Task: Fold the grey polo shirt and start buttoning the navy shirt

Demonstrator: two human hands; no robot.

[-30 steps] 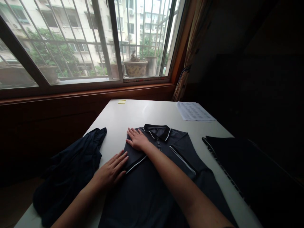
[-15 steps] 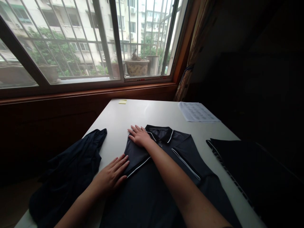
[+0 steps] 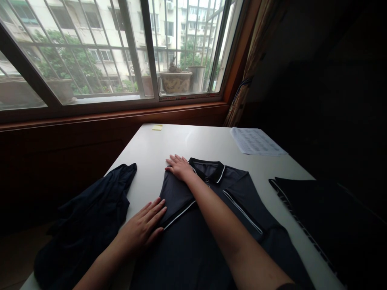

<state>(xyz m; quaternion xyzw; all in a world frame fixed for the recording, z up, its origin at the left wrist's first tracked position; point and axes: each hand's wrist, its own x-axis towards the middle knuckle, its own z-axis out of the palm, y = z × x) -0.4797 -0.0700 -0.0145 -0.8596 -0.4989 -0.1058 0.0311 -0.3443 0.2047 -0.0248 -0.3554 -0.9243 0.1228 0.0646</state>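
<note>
A dark polo shirt point(image 3: 193, 237) with white piping lies front up on the white table point(image 3: 199, 141), its collar toward the window and both sleeves folded inward over the chest. My right hand point(image 3: 180, 166) rests flat on the shirt's left shoulder, just beside the collar, fingers stretched out. That forearm crosses over the shirt and hides part of its front. At the shirt's left edge, near the white-trimmed sleeve cuff, my left hand point(image 3: 144, 223) lies flat with fingers extended, touching the cloth. Neither hand grips anything.
A crumpled dark garment point(image 3: 93, 217) hangs over the table's left edge. On the right lies another dark folded cloth point(image 3: 320, 213). Printed sheets point(image 3: 256, 141) are at the far right, and a yellow sticky note point(image 3: 157, 127) is at the far left. Beyond is a barred window point(image 3: 105, 52).
Both hands keep nearly the same places on the shirt. The whole view has shifted slightly, so the shirt and papers appear a little further right.
</note>
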